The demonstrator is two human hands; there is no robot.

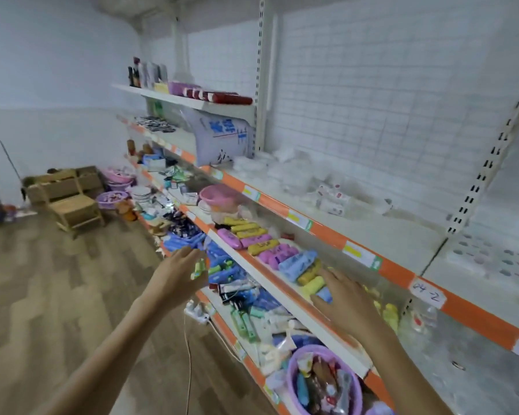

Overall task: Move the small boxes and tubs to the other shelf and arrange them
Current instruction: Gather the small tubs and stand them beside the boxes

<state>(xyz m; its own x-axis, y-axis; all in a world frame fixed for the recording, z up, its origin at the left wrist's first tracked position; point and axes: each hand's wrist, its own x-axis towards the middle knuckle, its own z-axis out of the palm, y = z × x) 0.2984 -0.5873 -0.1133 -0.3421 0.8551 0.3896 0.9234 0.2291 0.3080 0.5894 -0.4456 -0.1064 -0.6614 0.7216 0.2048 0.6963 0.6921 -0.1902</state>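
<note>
Our right hand (pixel 342 298) rests spread, gripping nothing, on the boxes (pixel 282 256) rowed along the middle shelf (pixel 285 292), likely squaring them; our left hand (pixel 177 274) hovers open nearby.

There is a single view, from a camera worn on the person's head. It looks forward and down, turned obliquely along a long run of shelving (pixel 282 202) so that the shelves recede toward the upper left and run out of frame at lower right. The nearest shelf edges sit close under the lens, within arm's reach; both forearms enter from the bottom edge. Left of the shelving, wooden flooring (pixel 42 280) stretches away to the far wall (pixel 42 85). The wide-angle lens bends straight lines near the borders.
</note>
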